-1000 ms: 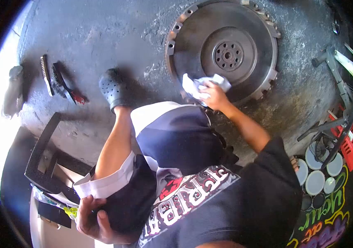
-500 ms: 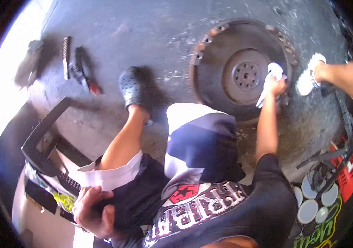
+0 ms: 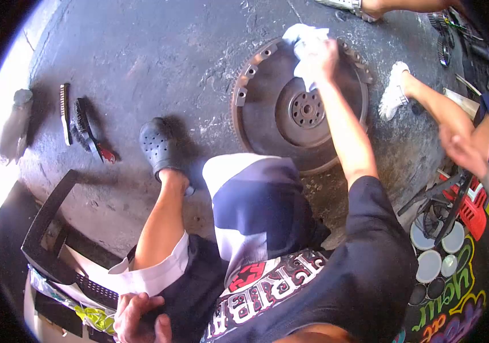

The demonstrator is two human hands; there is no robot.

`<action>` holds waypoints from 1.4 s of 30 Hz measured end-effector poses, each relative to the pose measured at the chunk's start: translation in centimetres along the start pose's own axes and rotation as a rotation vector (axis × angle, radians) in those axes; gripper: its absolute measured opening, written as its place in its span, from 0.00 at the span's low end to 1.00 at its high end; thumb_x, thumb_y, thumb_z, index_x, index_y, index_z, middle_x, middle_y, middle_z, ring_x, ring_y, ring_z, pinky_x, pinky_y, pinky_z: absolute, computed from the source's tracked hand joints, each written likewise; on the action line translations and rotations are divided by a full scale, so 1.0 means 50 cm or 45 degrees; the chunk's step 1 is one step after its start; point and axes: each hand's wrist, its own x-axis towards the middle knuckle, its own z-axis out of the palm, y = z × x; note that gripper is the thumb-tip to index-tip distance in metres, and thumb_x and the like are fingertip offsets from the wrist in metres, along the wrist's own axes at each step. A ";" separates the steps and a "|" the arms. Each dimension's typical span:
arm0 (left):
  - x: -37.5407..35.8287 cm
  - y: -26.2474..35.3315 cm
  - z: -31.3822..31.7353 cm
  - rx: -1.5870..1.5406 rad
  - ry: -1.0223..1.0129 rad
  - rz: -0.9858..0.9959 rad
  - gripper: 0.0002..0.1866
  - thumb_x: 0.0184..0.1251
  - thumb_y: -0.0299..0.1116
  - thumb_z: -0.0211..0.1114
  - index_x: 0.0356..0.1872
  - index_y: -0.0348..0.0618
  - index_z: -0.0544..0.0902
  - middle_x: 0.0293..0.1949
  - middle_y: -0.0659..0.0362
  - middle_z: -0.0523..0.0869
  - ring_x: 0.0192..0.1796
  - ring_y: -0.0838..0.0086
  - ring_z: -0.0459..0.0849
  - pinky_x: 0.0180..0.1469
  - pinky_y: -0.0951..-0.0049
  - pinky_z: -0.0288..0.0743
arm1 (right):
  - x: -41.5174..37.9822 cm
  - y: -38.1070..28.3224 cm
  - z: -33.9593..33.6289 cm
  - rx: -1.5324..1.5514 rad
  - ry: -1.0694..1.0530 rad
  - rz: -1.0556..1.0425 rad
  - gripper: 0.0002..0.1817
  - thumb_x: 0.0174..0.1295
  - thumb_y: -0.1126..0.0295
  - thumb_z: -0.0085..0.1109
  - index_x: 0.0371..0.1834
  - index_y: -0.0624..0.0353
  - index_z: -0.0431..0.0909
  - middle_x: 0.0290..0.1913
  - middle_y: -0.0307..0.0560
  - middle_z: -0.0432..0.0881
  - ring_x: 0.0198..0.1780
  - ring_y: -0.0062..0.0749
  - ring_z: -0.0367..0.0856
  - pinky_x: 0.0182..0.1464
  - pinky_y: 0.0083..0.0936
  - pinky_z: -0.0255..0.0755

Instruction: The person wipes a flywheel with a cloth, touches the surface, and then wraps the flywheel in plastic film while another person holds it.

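Observation:
A large round metal flywheel (image 3: 267,128) with a toothed rim lies flat on the floor before me. My right hand (image 3: 321,60) is closed on a white cloth (image 3: 301,37), pressing it against the flywheel's far edge. Part of the cloth hangs toward the bolt holes at the hub. Low in the view, my left hand (image 3: 141,320) hovers by my bent leg, thumb and fingers apart and holding nothing.
Two wire brushes (image 3: 64,114) and a clear plastic bottle (image 3: 18,123) are on the floor at left. Another person's hand (image 3: 462,151) and white shoe (image 3: 395,91) are at right. Several round lids (image 3: 429,266) and a red plastic piece (image 3: 473,214) sit lower right.
My right hand has moved with the cloth from the flywheel's right side to its far edge. The view has shifted, and another person's hand and a second foot now show at right.

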 end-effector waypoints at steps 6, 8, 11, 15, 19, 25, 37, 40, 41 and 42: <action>-0.009 -0.007 0.010 -0.013 -0.010 0.039 0.26 0.52 0.38 0.68 0.48 0.27 0.78 0.22 0.48 0.84 0.25 0.66 0.78 0.34 0.68 0.70 | -0.019 0.006 0.154 -0.012 0.261 -0.019 0.21 0.50 0.77 0.53 0.49 0.53 0.81 0.52 0.52 0.80 0.55 0.48 0.76 0.57 0.40 0.71; -0.012 -0.011 0.011 -0.025 -0.022 0.070 0.26 0.52 0.38 0.67 0.48 0.27 0.78 0.22 0.48 0.84 0.25 0.66 0.78 0.35 0.68 0.70 | -0.009 0.002 0.117 -0.024 0.099 -0.183 0.24 0.50 0.77 0.53 0.53 0.49 0.81 0.57 0.50 0.79 0.57 0.47 0.76 0.60 0.42 0.70; -0.014 -0.009 0.015 -0.043 -0.073 0.095 0.26 0.52 0.38 0.67 0.48 0.27 0.78 0.22 0.48 0.84 0.25 0.66 0.78 0.35 0.68 0.70 | -0.039 0.059 0.041 -0.347 -0.057 -0.065 0.25 0.52 0.76 0.53 0.56 0.45 0.79 0.61 0.48 0.76 0.59 0.45 0.74 0.62 0.42 0.68; -0.017 -0.013 0.015 -0.042 -0.095 0.143 0.26 0.52 0.38 0.67 0.49 0.27 0.78 0.23 0.48 0.84 0.26 0.66 0.78 0.36 0.68 0.70 | -0.124 0.146 0.035 -0.451 -0.150 0.220 0.27 0.53 0.73 0.54 0.60 0.45 0.74 0.65 0.48 0.71 0.62 0.51 0.70 0.62 0.46 0.69; -0.019 -0.018 0.004 -0.046 -0.128 0.175 0.26 0.53 0.38 0.67 0.49 0.27 0.77 0.23 0.48 0.84 0.26 0.66 0.78 0.36 0.68 0.70 | -0.251 0.111 0.000 -0.436 -0.163 0.305 0.28 0.53 0.72 0.55 0.61 0.47 0.72 0.65 0.49 0.70 0.62 0.56 0.69 0.63 0.47 0.67; -0.023 -0.018 0.000 -0.028 -0.138 0.198 0.27 0.53 0.38 0.67 0.50 0.27 0.77 0.24 0.48 0.84 0.27 0.66 0.79 0.37 0.67 0.70 | -0.289 0.137 -0.123 -0.626 -0.297 0.599 0.29 0.51 0.61 0.64 0.59 0.50 0.73 0.59 0.51 0.75 0.58 0.49 0.74 0.55 0.41 0.73; -0.024 -0.021 -0.006 -0.030 -0.141 0.158 0.27 0.54 0.38 0.66 0.51 0.27 0.77 0.25 0.48 0.84 0.29 0.66 0.79 0.39 0.67 0.71 | -0.503 0.062 -0.239 -1.047 -0.998 0.704 0.25 0.52 0.63 0.60 0.53 0.64 0.75 0.48 0.55 0.81 0.54 0.46 0.74 0.56 0.45 0.61; -0.023 -0.020 -0.009 -0.028 -0.140 0.148 0.27 0.54 0.38 0.66 0.51 0.27 0.76 0.25 0.48 0.84 0.29 0.66 0.79 0.39 0.66 0.71 | -0.609 -0.018 -0.240 -0.645 -0.974 0.745 0.23 0.51 0.65 0.61 0.54 0.54 0.77 0.52 0.56 0.77 0.54 0.50 0.73 0.56 0.48 0.65; -0.023 -0.020 -0.009 -0.028 -0.136 0.144 0.27 0.54 0.38 0.66 0.52 0.27 0.76 0.25 0.48 0.84 0.29 0.66 0.79 0.40 0.66 0.71 | -0.602 -0.063 -0.243 -0.397 -1.023 0.859 0.24 0.50 0.67 0.62 0.54 0.55 0.77 0.51 0.56 0.77 0.55 0.52 0.73 0.57 0.47 0.66; -0.023 -0.020 -0.007 -0.034 -0.129 0.141 0.27 0.55 0.38 0.66 0.52 0.27 0.76 0.25 0.48 0.84 0.29 0.66 0.79 0.40 0.66 0.71 | -0.622 -0.086 -0.237 -0.294 -0.990 0.758 0.24 0.50 0.69 0.62 0.54 0.55 0.77 0.50 0.55 0.77 0.54 0.53 0.74 0.57 0.45 0.67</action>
